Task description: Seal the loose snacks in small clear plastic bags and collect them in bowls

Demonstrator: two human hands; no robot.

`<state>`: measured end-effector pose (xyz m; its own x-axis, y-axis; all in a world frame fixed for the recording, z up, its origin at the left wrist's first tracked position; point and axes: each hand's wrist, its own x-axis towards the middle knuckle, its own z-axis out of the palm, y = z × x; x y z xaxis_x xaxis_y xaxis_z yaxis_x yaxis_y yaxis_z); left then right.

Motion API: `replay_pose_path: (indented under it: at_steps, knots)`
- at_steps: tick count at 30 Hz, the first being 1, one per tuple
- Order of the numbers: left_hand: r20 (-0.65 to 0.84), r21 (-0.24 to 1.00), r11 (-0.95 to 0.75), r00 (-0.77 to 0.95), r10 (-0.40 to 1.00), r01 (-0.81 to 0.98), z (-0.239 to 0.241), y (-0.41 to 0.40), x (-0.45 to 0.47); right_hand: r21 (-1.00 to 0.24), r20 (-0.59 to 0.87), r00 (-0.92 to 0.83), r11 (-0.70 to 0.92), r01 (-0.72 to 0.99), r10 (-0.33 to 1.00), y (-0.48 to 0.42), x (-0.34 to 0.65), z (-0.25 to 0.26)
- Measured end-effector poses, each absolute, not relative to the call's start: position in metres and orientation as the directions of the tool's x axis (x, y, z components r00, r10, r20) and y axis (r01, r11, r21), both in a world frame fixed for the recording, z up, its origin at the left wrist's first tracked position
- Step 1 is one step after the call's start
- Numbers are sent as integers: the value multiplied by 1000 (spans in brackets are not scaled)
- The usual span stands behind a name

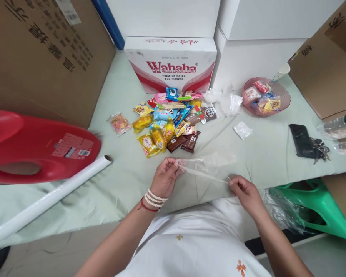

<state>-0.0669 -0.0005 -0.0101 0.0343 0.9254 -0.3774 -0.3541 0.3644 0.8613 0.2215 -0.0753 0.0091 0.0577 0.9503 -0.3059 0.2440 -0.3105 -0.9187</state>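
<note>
A clear plastic bag [207, 167] is stretched between my two hands just above the table's front part. My left hand [165, 177], with beaded bracelets and a red cord at the wrist, pinches the bag's left end. At the other end, my right hand [245, 192] pinches the bag's edge between thumb and finger. The bag looks flat, with nothing seen inside. Just beyond it lies a pile of wrapped snacks [164, 115] in yellow, blue, pink and brown wrappers. One pinkish snack packet [119, 123] lies apart to the left.
A Wahaha carton [170, 65] stands behind the pile. To the right are a pink bowl [285, 102] holding snacks, crumpled clear bags [230, 104], a small folded plastic packet [242, 130], a phone [300, 140] and keys [320, 149]. A red jug [46, 148] and white roll [52, 196] lie left.
</note>
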Motion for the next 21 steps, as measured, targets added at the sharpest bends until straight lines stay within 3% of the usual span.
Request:
replay_pose_path:
  at_steps: [3, 7, 10, 13, 16, 18, 21]
  knots:
    - [-369, 872, 368, 60, 928, -323, -11, -9, -72, -814, -294, -12, -244, 526, 956, -73, 239, 16]
    - [-316, 896, 352, 168, 934, -270, -9, -22, -70, -737, -118, -74, -37, 674, 990, -42, 223, 19]
    - [-369, 869, 435, 279, 887, -235, 0, -26, -64, -673, -102, -136, 32, 739, 985, -12, 186, 10]
    - [-417, 905, 423, 271, 868, 37, 11, -24, -54, -682, -63, -168, 81, 727, 984, 5, 150, 5]
    - [-321, 911, 243, 202, 925, 334, 16, -17, -42, -754, -9, -252, 159, 638, 968, 8, 136, 10]
    - [-297, 919, 234, 169, 940, 317, 14, -10, -40, -809, 4, -263, 158, 566, 965, 8, 140, 15]
    - [-361, 932, 359, 75, 929, 42, 8, -4, -49, -885, 19, -179, 100, 455, 984, 6, 160, 18]
